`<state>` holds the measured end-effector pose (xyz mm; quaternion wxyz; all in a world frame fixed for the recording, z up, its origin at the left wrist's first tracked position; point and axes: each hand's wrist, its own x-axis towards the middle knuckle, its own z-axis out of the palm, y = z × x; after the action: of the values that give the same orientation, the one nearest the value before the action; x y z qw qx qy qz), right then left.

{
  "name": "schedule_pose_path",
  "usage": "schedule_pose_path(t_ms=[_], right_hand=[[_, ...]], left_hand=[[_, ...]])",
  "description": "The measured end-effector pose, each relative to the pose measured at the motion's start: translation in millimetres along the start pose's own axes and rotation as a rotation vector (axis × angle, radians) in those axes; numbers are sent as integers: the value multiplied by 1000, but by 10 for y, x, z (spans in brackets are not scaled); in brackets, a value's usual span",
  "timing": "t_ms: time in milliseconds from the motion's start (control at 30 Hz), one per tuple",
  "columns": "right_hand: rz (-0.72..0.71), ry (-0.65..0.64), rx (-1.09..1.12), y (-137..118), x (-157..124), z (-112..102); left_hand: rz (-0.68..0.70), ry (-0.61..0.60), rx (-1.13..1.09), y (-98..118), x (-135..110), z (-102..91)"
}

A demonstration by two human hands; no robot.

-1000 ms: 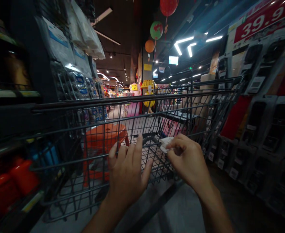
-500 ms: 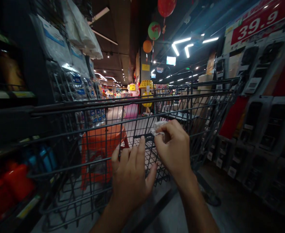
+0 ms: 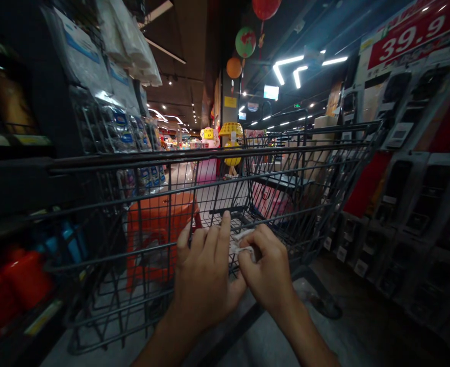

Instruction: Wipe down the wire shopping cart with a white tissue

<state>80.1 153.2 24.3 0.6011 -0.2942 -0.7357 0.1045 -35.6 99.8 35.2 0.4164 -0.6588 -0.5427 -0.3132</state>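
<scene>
A dark wire shopping cart (image 3: 194, 155) stands in front of me in a store aisle. My left hand (image 3: 204, 278) rests against the cart's near wire wall, its fingers stretched upward over the bars. My right hand (image 3: 265, 272) is beside it, pinching a small crumpled white wipe (image 3: 241, 242) against the wire mesh close to my left fingertips. The cart's basket looks empty apart from what shows through it.
An orange plastic stool (image 3: 158, 224) stands beyond the cart on the left. Shelves with packaged goods (image 3: 91, 66) and red containers (image 3: 14, 278) line the left side. Hanging product racks (image 3: 412, 168) under a red price sign (image 3: 408, 35) line the right. The aisle runs ahead.
My right hand with the white wipe rose toward the cart's middle bars, then came down and left until it sits against my left hand. The left hand stayed on the wire wall.
</scene>
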Motion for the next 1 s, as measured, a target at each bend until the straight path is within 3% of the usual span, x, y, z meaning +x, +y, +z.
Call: schedule_pose_path(t_ms=[133,267,333,433,533,700,1000], right_hand=[[58,-104,-13,102,-84,-25],[114,-155,-79,136,-55,-233],[85,-21,-117,135,29,-389],[18,308,-186,178,237,-575],[-7,518,-214,313,444,-596],[10,366,-173,542,463,-408],[-47,283,-202,568,179,-360]], left_hand=[[12,-28,26,-8,1,-25],[27,-13,84,-14,7,-3],[18,8,126,-8,11,23],[-8,45,160,13,19,63],[-14,73,160,30,23,90],[-19,91,155,29,23,88],[11,115,187,23,43,89]])
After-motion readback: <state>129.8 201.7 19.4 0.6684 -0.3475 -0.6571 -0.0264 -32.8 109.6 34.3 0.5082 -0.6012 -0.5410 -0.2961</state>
